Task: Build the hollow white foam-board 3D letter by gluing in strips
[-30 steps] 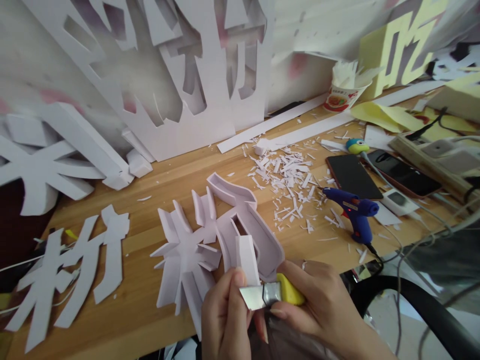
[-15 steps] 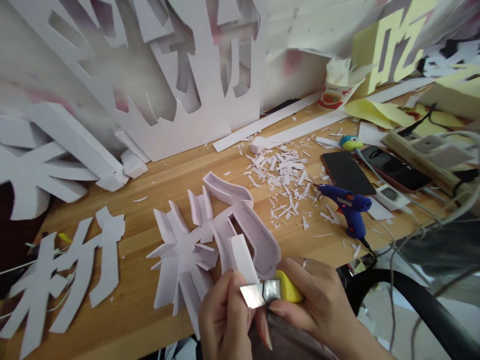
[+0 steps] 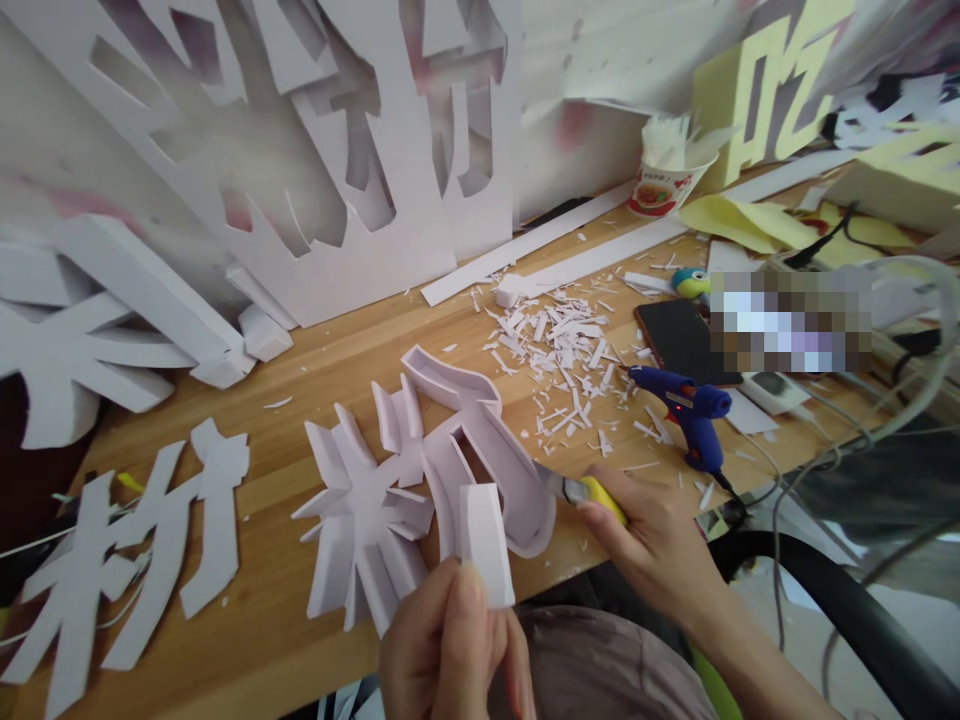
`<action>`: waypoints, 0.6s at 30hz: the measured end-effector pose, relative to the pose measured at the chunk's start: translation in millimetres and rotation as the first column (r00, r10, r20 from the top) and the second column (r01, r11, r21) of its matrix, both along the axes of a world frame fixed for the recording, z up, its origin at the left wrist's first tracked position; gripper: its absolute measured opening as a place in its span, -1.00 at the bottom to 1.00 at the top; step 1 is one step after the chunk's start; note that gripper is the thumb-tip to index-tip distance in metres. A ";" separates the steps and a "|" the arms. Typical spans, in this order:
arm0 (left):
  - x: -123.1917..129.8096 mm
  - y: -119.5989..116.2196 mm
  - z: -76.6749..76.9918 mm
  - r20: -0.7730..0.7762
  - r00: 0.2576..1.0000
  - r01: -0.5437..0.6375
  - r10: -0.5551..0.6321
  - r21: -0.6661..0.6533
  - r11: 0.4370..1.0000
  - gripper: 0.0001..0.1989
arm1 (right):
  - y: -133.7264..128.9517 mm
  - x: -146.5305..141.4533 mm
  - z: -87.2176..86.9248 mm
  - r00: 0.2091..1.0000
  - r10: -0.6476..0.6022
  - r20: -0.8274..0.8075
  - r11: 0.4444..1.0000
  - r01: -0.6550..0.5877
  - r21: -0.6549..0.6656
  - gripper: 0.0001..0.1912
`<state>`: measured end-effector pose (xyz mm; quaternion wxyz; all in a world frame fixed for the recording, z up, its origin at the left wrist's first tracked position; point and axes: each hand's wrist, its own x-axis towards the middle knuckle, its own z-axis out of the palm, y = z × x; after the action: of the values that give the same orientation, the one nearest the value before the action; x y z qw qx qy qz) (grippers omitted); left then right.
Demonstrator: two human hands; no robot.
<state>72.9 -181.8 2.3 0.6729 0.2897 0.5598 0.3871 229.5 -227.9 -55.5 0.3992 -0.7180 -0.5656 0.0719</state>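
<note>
Between thumb and fingers, my left hand (image 3: 457,640) pinches a short white foam board strip (image 3: 486,545), held up in front of the table's near edge. My right hand (image 3: 649,530) grips a utility knife (image 3: 604,497) by its yellow handle, its blade pointing left, close to the right side of a white foam character (image 3: 517,480). That character lies on the table with upright walls along its outlines; the strip and my left hand cover part of it. To the right rests a blue hot glue gun (image 3: 686,405) with a small red light on.
White scraps (image 3: 559,345) are heaped behind the character. Flat foam letter pieces (image 3: 161,545) lie at left, beneath a larger foam character (image 3: 97,320). A cut-out board (image 3: 420,240) leans on the wall. A paper cup (image 3: 664,185), phone (image 3: 679,340) and cables stand right.
My right hand has drawn the knife away from the strip, to the right and up. My left hand still holds the strip, slightly lower.
</note>
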 end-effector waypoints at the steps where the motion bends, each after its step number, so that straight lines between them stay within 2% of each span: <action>1: 0.4 1.4 -2.1 0.011 0.999 0.034 -0.035 0.027 0.999 -0.34 | -1.5 0.7 3.1 0.999 0.025 -0.024 1.000 -0.024 0.015 -0.42; 4: 4.7 5.1 -9.4 0.070 0.983 0.165 -0.169 0.059 0.985 -0.34 | -7.1 -6.0 14.7 0.981 0.171 -0.091 0.985 -0.171 0.006 -0.36; 7: 9.7 4.7 -9.8 0.042 0.988 0.148 -0.150 0.046 0.988 -0.34 | -10.4 -14.8 20.4 0.961 0.241 -0.134 0.966 -0.251 -0.063 -0.30; 9: 11.7 2.9 -6.2 0.011 0.992 0.123 -0.124 0.048 0.991 -0.34 | -10.7 -16.2 20.2 0.962 0.237 -0.138 0.965 -0.249 -0.081 -0.29; 14: 11.7 0.9 -0.3 -0.008 0.984 0.178 -0.178 0.052 0.983 -0.34 | -9.8 -11.1 18.1 0.973 0.214 -0.081 0.974 -0.219 -0.060 -0.30; 18: 9.6 2.1 0.3 -0.006 0.972 0.233 -0.233 -0.003 0.972 -0.33 | -11.4 -10.0 14.6 0.973 0.214 -0.081 0.972 -0.221 -0.085 -0.29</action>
<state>82.5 -179.6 2.6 0.7122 0.3539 0.5246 0.3039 219.5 -239.3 -40.9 0.3749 -0.6666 -0.6223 0.1671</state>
